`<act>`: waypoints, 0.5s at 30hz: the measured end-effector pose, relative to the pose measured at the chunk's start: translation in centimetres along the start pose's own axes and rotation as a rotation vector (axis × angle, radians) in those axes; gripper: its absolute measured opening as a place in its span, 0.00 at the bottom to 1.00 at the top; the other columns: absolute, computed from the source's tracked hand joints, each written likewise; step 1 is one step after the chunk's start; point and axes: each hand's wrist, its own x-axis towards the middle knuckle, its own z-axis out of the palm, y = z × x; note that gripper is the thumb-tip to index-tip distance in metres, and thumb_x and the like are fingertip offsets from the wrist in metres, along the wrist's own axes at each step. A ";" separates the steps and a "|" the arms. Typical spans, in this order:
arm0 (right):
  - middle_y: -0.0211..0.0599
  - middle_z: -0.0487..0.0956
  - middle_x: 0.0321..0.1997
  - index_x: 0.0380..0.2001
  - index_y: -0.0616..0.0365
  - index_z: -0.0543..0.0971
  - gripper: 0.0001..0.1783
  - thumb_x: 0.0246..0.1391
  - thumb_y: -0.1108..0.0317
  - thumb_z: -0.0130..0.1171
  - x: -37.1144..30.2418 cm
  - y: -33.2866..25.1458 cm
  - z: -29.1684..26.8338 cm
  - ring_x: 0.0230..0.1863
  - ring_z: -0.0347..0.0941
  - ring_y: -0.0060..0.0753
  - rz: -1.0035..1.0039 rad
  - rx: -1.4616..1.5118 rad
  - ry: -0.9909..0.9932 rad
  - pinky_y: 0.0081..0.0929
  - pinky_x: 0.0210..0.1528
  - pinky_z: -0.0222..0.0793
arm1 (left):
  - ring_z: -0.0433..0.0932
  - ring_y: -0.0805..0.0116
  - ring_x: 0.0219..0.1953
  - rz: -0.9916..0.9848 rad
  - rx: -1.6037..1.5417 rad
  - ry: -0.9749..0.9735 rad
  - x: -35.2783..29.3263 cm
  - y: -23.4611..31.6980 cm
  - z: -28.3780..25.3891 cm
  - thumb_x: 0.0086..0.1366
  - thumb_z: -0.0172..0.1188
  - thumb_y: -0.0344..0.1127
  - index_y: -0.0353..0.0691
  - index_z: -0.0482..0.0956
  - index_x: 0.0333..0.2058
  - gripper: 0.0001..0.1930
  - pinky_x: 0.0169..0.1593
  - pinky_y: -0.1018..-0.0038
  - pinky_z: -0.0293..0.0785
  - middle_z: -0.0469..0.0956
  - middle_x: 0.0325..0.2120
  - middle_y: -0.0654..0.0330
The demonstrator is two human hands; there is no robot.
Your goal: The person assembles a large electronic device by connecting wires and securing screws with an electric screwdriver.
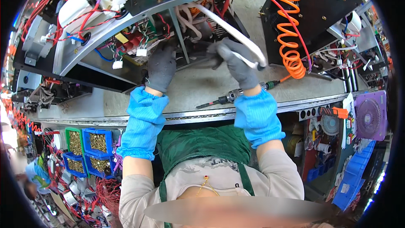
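My left hand (pixel 161 68), in a grey glove, reaches into an open metal chassis (pixel 139 24). Its fingertips are hidden among boards and wires beside an upright metal divider (pixel 179 33). To the right of that divider, my gloved right hand (pixel 239 65) is closed at the chassis's front opening, with a thin white strip between its fingers that looks like part of a white cable. A thicker white cable (pixel 230 28) runs from inside the chassis and bends down over the right hand. Below that wrist, a power screwdriver (pixel 230 97) lies on the bench, joined to an orange coiled hose (pixel 291 55).
A black panel (pixel 320 12) stands at the right. Another wired unit (pixel 76 17) is at the left. Blue bins (pixel 89 142) of brass fasteners sit below the bench's metal edge (pixel 190 117). A purple fan (pixel 371 116) is at far right. A red wire (pixel 280 10) arches overhead.
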 end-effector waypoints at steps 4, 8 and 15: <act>0.40 0.80 0.34 0.43 0.65 0.77 0.18 0.55 0.61 0.58 2.7 3.8 0.4 0.30 0.77 0.29 0.015 -0.061 -0.008 0.24 0.33 0.74 | 0.74 0.45 0.35 -0.015 0.026 0.027 0.0 0.0 0.3 0.56 0.55 0.31 0.40 0.77 0.39 0.11 0.38 0.58 0.71 0.76 0.34 0.46; 0.39 0.81 0.34 0.43 0.63 0.77 0.19 0.55 0.60 0.59 3.5 3.9 0.5 0.33 0.78 0.30 0.097 0.033 -0.031 0.25 0.35 0.75 | 0.74 0.45 0.37 -0.079 0.064 -0.038 0.3 0.1 -0.2 0.58 0.56 0.34 0.38 0.77 0.38 0.10 0.39 0.58 0.71 0.76 0.34 0.45; 0.42 0.77 0.33 0.36 0.66 0.76 0.16 0.55 0.62 0.51 4.8 7.5 0.1 0.32 0.74 0.34 -0.167 -0.101 0.126 0.28 0.34 0.68 | 0.75 0.45 0.38 -0.056 -0.027 0.044 0.3 0.1 0.6 0.59 0.56 0.34 0.38 0.78 0.39 0.11 0.40 0.60 0.71 0.77 0.35 0.45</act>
